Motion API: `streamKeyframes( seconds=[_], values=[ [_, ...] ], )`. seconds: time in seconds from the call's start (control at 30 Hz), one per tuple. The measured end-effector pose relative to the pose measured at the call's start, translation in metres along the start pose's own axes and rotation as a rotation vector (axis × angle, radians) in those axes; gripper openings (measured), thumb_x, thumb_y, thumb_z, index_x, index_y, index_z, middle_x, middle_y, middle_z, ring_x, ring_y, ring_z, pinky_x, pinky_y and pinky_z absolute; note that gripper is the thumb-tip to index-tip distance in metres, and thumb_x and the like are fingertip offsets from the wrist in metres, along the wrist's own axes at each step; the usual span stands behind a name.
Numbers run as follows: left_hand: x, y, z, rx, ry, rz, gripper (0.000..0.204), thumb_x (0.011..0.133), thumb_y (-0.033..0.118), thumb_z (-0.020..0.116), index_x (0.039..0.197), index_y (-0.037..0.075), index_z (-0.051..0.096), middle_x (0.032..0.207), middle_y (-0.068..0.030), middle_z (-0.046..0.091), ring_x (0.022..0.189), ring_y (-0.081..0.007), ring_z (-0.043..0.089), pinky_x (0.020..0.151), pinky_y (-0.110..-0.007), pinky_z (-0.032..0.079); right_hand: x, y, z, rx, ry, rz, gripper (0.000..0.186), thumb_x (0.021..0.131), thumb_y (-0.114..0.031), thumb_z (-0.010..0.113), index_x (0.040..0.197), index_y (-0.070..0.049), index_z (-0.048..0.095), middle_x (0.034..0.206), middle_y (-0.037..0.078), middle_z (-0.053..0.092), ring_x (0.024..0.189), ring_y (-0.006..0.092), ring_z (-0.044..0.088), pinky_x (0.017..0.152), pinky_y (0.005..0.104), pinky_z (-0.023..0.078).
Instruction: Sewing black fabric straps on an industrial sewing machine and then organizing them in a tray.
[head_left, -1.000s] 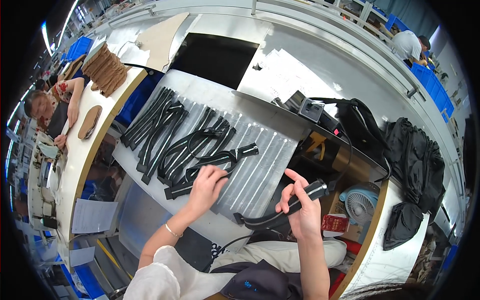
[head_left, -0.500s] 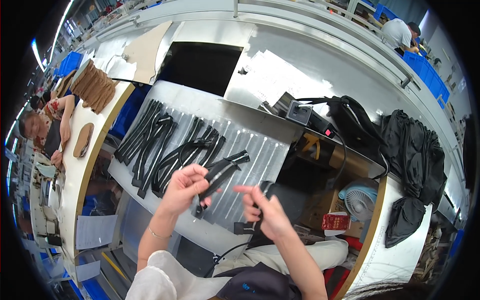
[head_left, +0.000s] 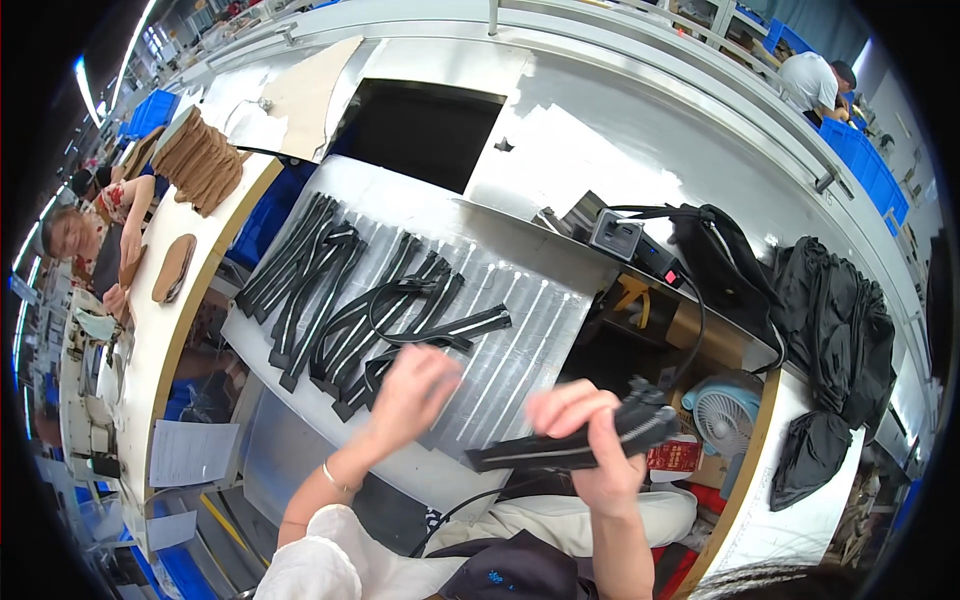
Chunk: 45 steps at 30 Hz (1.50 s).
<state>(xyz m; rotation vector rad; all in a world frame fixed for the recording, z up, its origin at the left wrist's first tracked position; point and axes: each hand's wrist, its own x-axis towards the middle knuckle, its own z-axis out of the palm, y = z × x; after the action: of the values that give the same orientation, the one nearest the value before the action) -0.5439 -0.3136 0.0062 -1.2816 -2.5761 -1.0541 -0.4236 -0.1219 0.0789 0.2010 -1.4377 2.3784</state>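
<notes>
My right hand [head_left: 597, 440] is closed around a bunch of black zippers [head_left: 560, 450], whose ends stick out on both sides of the fingers. The bunch is partly blurred. Just left of it, my left hand [head_left: 415, 393] hovers over the sloping pale board [head_left: 400, 205], its fingers smeared by motion. A loose black zipper [head_left: 480, 322] lies on the board beyond the left hand. Several more black zippers [head_left: 325, 275] lie side by side and overlapping on the board's left half, some curled. Pale lengthwise strips [head_left: 505, 345] mark its right half.
A black box with a grey device [head_left: 615, 235] stands behind the board. At right are a blue fan [head_left: 725, 415], a red box [head_left: 673, 453] and black fabric [head_left: 830, 320]. Stacked brown pieces [head_left: 200, 165] sit on the left table, where another person [head_left: 115, 235] works.
My right hand has moved right and turned, showing the zipper bunch in its grip. My left hand has shifted slightly right, away from the zipper on the board.
</notes>
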Motion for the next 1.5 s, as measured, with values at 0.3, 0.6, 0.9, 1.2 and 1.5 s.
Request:
streamKeyframes(
  seconds=[0.3, 0.6, 0.9, 1.2, 1.5],
  values=[
    [0.025, -0.129, -0.014, 0.106, 0.387, -0.260, 0.032, 0.083, 0.006, 0.062, 0.111, -0.002, 0.049, 0.087, -0.0112, 0.059, 0.089, -0.0233, 0.055, 0.082, -0.033, 0.044, -0.005, -0.020, 0.011, 0.285, 0.111, 0.225, 0.041, 0.099, -0.021, 0.034, 0.078, 0.003, 0.060, 0.053, 0.000, 0.038, 0.047, 0.0086, 0.033, 0.049, 0.0250, 0.031],
    [0.046, 0.014, -0.036, -0.955, 0.427, -0.166, 0.007, 0.094, 0.002, 0.040, 0.094, 0.004, 0.033, 0.080, -0.0143, 0.057, 0.059, -0.0104, 0.050, 0.059, -0.023, 0.048, 0.015, 0.004, 0.025, -0.202, 0.247, 0.338, 0.012, 0.082, -0.009, 0.067, 0.091, -0.001, 0.067, 0.059, -0.009, 0.037, 0.053, 0.0013, 0.032, 0.049, 0.0187, 0.028],
    [0.015, 0.086, -0.002, -0.283, 0.251, 0.273, 0.037, 0.066, 0.006, 0.077, 0.096, 0.003, 0.055, 0.103, -0.0131, 0.045, 0.081, -0.0216, 0.056, 0.061, -0.030, 0.048, 0.002, 0.015, 0.043, -0.304, 0.264, 0.188, 0.024, 0.090, -0.016, 0.052, 0.103, 0.002, 0.063, 0.102, 0.006, 0.060, 0.089, 0.0115, 0.054, 0.080, 0.0267, 0.043],
    [0.017, -0.043, 0.046, 0.061, 0.147, -0.089, 0.023, 0.082, 0.010, 0.062, 0.101, 0.000, 0.052, 0.100, -0.0146, 0.053, 0.091, -0.0314, 0.052, 0.083, -0.039, 0.042, 0.000, -0.028, 0.001, 0.094, 0.180, -0.105, 0.039, 0.100, -0.029, 0.026, 0.090, 0.000, 0.050, 0.071, 0.009, 0.047, 0.060, 0.0204, 0.051, 0.068, 0.0388, 0.046],
    [0.043, -0.058, 0.035, -0.217, -0.021, -0.103, 0.015, 0.082, 0.009, 0.063, 0.086, 0.001, 0.051, 0.076, -0.0079, 0.054, 0.071, -0.0220, 0.053, 0.059, -0.033, 0.042, 0.013, -0.027, -0.013, 0.110, 0.317, 0.138, 0.028, 0.097, -0.016, 0.042, 0.078, 0.001, 0.054, 0.057, -0.004, 0.032, 0.048, 0.0050, 0.026, 0.047, 0.0234, 0.024]
  ],
)
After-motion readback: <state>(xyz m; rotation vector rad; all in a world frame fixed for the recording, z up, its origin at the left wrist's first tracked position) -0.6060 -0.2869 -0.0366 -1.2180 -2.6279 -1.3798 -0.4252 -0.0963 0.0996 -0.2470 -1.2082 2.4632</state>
